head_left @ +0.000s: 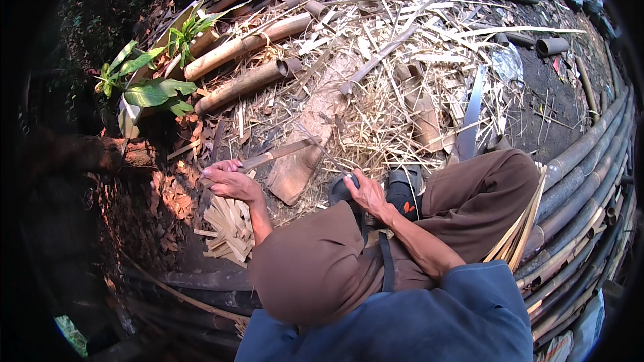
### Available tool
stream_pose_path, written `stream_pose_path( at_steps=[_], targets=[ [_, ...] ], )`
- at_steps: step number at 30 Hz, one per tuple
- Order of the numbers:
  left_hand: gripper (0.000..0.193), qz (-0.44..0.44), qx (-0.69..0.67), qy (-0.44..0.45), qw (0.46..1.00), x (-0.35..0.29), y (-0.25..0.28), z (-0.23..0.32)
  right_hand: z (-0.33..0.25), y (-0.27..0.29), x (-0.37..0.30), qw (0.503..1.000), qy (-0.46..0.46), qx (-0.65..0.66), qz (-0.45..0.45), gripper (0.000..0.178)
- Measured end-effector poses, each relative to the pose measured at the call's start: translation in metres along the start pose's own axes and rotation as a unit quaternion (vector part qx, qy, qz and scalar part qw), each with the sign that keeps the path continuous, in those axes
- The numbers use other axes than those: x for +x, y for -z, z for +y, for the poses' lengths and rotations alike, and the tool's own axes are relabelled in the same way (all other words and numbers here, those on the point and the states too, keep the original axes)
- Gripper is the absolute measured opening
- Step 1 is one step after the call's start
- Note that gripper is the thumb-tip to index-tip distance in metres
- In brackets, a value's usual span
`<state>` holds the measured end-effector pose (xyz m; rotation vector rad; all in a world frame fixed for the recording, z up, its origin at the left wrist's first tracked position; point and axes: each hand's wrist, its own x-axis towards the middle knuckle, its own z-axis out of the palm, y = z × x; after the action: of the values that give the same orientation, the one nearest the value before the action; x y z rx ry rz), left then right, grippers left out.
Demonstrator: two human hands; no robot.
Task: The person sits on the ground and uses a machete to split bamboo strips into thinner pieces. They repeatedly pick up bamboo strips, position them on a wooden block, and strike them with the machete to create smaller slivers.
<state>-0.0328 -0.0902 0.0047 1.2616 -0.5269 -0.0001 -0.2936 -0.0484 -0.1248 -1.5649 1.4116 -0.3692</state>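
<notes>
My left hand [231,181] is closed around one end of a flat bamboo strip [276,154], which points away to the right over a wooden plank [292,177]. In my right hand [369,196] is a knife [327,153], its narrow blade angled up and left. The blade's far part lies close to the strip's free end; whether they touch I cannot tell. My fingers hide the knife's handle. Below my left hand lies a pile of short split bamboo pieces [229,228]. My dark sandals [402,191] are just beyond my right hand.
Bamboo shavings [382,117] cover the ground ahead. A long metal blade [471,117] stands among them at the right. Cut bamboo lengths [251,43] lie at the far left by a green leafy plant [151,80]. Long bamboo poles [583,174] are stacked along the right.
</notes>
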Motion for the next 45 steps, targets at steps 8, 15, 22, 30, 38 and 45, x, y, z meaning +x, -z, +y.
stream_pose_path(
  at_steps=[8, 15, 22, 30, 38, 45],
  targets=[
    [0.027, -0.185, 0.080, 0.118, 0.972, -0.047, 0.031, -0.085, -0.053, 0.008, 0.014, 0.985, 0.079, 0.143, 0.062, 0.042],
    [0.085, 0.035, -0.001, 0.195, 0.980, 0.012, 0.105, -0.022, -0.212, 0.066, 0.066, 0.917, 0.323, 0.165, 0.169, 0.026],
    [0.048, -0.135, -0.302, 0.328, 0.885, 0.039, 0.138, 0.006, -0.058, -0.027, 0.144, 0.962, 0.188, 0.156, 0.119, 0.022],
    [0.031, -0.221, -0.007, 0.196, 0.955, -0.003, 0.044, -0.052, -0.064, 0.041, 0.039, 0.980, 0.030, 0.103, 0.167, 0.030],
    [0.019, -0.266, 0.159, 0.074, 0.948, -0.039, -0.017, -0.069, -0.072, 0.095, -0.017, 0.987, -0.013, 0.108, 0.121, 0.032],
    [0.032, -0.428, 0.098, -0.118, 0.891, -0.011, -0.073, -0.032, -0.081, 0.094, -0.028, 0.988, -0.004, 0.125, 0.088, 0.026]
  ],
)
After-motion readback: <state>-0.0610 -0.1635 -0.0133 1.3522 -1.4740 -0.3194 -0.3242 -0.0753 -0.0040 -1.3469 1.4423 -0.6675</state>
